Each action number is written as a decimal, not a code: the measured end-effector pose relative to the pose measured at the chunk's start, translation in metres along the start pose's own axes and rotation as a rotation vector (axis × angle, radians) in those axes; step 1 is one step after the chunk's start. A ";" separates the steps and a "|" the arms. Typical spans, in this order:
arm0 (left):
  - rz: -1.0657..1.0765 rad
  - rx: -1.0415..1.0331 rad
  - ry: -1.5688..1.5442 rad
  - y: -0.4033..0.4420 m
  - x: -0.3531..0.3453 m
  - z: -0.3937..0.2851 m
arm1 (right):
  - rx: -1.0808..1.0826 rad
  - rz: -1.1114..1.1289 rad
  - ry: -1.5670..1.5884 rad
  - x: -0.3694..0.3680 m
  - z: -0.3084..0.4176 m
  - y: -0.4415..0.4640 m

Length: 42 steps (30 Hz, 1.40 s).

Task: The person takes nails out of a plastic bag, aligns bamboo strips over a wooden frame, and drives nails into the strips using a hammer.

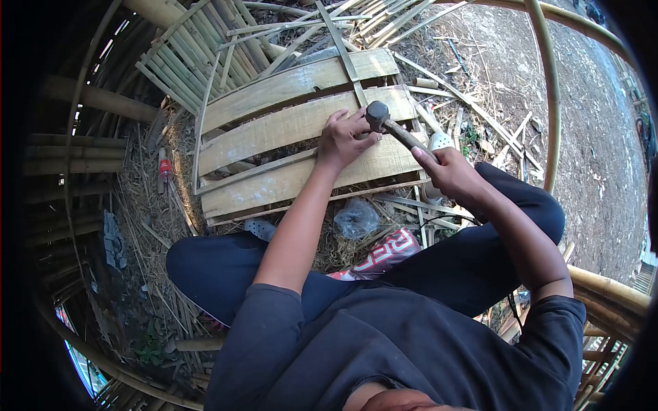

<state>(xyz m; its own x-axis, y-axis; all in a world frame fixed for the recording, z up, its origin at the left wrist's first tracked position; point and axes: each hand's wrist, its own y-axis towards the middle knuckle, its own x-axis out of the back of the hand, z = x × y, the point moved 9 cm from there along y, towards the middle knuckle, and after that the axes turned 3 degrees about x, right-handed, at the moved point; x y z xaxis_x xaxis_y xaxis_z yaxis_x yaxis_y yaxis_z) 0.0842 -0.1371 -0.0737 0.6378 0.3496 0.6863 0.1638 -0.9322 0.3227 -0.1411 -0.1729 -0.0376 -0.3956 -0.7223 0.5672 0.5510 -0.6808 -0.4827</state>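
My right hand (449, 172) is closed around the wooden handle of a hammer (409, 138). The hammer's dark head is right at the fingertips of my left hand (343, 142) and partly covers them. That hand rests on the pale wooden planks (274, 140) with its fingers bent and thumb drawn in; whatever they pinch is hidden. A narrow wooden strip (340, 51) runs down across the planks to the hammer head. Another thin strip (264, 168) lies lengthwise between two planks and ends near my left wrist. The planks sit side by side with gaps, between my knees.
Split bamboo slats (179, 65) stand at the upper left. Loose sticks and shavings litter the ground. A clear plastic bag (357, 218) and a red printed bag (387, 255) lie before me. A bottle with a red label (164, 170) is at left. A bamboo pole (548, 89) rises at right.
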 end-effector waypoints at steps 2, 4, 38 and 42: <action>-0.002 0.012 -0.008 0.000 -0.001 0.002 | 0.102 -0.025 0.018 0.007 0.009 0.002; -0.007 0.020 -0.010 -0.002 -0.001 0.002 | 0.122 -0.031 0.067 0.010 0.013 0.001; -0.047 -0.005 0.012 0.000 0.003 -0.001 | 0.028 0.019 -0.046 0.002 0.016 -0.002; -0.056 -0.035 0.004 0.002 0.003 -0.007 | 0.034 -0.010 -0.035 0.003 0.010 0.002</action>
<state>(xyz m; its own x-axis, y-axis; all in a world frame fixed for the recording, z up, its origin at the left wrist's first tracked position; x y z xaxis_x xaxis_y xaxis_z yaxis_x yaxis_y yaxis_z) 0.0810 -0.1376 -0.0660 0.6257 0.4014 0.6688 0.1724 -0.9074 0.3833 -0.1342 -0.1755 -0.0303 -0.3757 -0.7100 0.5956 0.5718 -0.6833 -0.4539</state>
